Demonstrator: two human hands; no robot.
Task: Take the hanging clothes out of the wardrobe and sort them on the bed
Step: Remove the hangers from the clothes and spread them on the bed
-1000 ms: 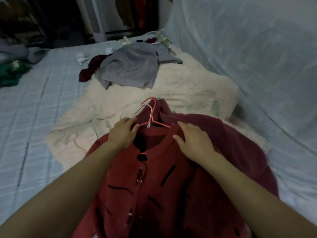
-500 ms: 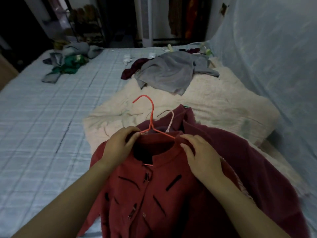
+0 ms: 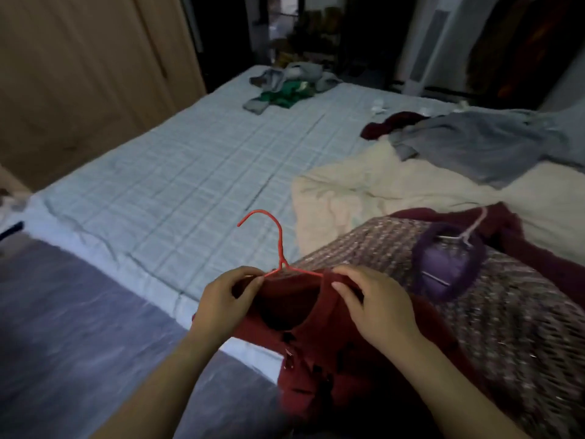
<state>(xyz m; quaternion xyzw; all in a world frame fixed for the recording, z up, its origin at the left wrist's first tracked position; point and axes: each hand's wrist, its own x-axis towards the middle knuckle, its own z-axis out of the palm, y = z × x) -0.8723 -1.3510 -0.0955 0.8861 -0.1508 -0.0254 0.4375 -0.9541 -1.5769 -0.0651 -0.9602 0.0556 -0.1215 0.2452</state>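
Red cardigan (image 3: 319,353) hung between the hands at the near edge of the bed (image 3: 177,172), collar up. Left hand (image 3: 221,304) pinched collar and an arm of the orange hanger (image 3: 280,248), right hand (image 3: 376,307) pinched the opposite collar edge. Best bet, I'd judge: steady the hanger, slip one shoulder free at a time. Hook pointed up, away from the hands, curling left; cardigan's length ran from collar down toward the person

I see both bare forearms coming in from 7 and 5 o'clock, meeting near centre. Left hand (image 3: 226,299) curled, fingertips pinching the red garment (image 3: 319,353) at its collar. Right hand (image 3: 380,308) at its 3 o'clock, gripping likewise.
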